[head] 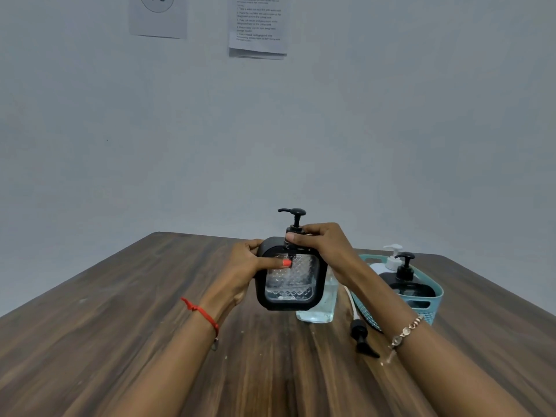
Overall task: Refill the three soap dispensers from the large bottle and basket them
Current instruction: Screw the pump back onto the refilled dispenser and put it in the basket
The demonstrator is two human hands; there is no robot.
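Wooden table (120, 341), teal basket (433, 291) at right, two dispensers standing inside. Clear large bottle (319, 308) stands mid-table. In front of it, held up, the black square dispenser (291, 281). The left hand (243, 266) grips its left side and the right hand (325, 245) pinches the pump collar. A loose pump (361, 335) lies near right.

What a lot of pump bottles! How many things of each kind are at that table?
Soap dispensers: 3 (one held, two basketed)
Large bottle: 1
Loose pump: 1
Basket: 1
Total: 6
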